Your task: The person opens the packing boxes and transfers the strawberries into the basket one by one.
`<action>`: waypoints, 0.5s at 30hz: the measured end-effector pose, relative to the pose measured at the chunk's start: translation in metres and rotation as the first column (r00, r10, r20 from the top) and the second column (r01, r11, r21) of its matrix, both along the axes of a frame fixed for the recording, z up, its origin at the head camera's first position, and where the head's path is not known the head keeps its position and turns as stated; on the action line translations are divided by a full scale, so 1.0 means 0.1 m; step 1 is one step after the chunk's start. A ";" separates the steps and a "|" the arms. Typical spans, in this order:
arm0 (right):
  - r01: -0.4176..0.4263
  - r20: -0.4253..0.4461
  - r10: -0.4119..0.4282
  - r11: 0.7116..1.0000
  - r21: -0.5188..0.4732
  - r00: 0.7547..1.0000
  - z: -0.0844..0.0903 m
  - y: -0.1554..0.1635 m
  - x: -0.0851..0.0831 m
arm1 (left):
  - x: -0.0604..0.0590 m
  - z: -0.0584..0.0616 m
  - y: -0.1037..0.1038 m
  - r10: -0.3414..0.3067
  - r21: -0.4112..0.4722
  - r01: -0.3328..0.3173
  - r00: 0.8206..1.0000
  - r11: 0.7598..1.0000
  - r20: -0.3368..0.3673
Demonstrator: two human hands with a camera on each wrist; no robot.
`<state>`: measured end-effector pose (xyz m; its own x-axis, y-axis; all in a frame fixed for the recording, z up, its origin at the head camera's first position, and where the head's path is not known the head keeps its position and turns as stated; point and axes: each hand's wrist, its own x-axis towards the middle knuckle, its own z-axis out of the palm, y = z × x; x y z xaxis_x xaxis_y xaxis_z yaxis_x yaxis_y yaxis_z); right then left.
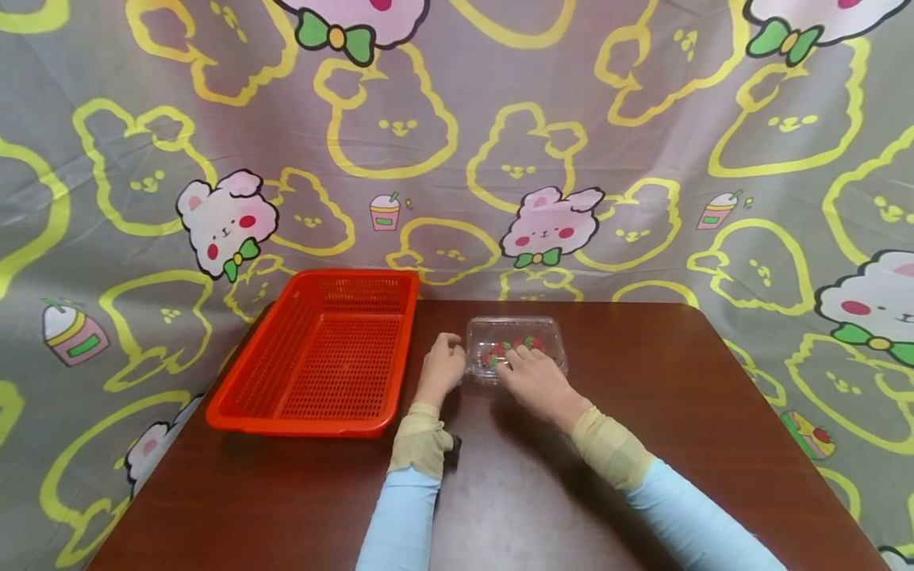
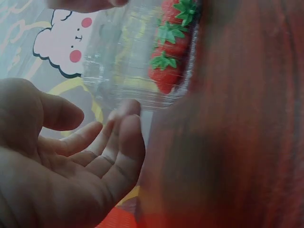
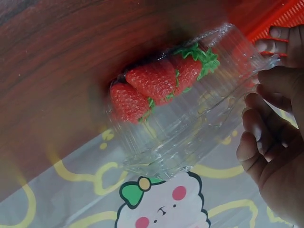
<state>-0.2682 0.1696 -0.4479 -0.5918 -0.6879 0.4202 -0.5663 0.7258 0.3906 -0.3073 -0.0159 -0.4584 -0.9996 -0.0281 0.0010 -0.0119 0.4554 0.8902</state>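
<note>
A clear plastic box (image 1: 516,327) sits on the table with several red strawberries (image 3: 151,80) with green leaf caps inside. At its left end is my left hand (image 1: 444,366). In the left wrist view this hand (image 2: 80,147) has its palm turned up and fingers loosely bent, fingertips at the end wall of the box (image 2: 128,92). Over the front of the box comes my right hand (image 1: 531,377). The right wrist view shows the right hand (image 3: 280,142) with bent fingers and the thumb at the box's edge; whether it presses the plastic is unclear.
A red perforated plastic basket (image 1: 400,357) stands to the left on the brown wooden table (image 1: 643,444). Behind the table hangs a grey cloth (image 1: 443,174) printed with cartoon animals. A small black object (image 1: 453,450) shows at the left wrist.
</note>
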 end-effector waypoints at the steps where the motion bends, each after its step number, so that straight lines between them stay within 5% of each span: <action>1: 0.001 0.000 -0.001 1.000 0.006 1.000 0.00 0.00 0.00 | 0.00 -0.02 0.00 -0.003 0.031 0.003 1.000 1.000 0.017; 8: 0.004 -0.012 -0.003 0.999 0.035 1.000 0.04 -0.03 -0.02 | 0.00 -0.17 0.00 -0.075 0.209 0.052 0.992 0.977 0.104; 15: 0.037 -0.049 -0.032 0.993 0.108 0.998 0.05 -0.07 0.00 | 0.00 -0.25 0.00 -0.138 0.365 0.086 0.983 0.927 0.119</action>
<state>-0.2678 0.1626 -0.4431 -0.5977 -0.7104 0.3716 -0.5207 0.6964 0.4939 -0.3073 -0.0164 -0.4830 -0.9855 0.1116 -0.1280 -0.1153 0.1134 0.9868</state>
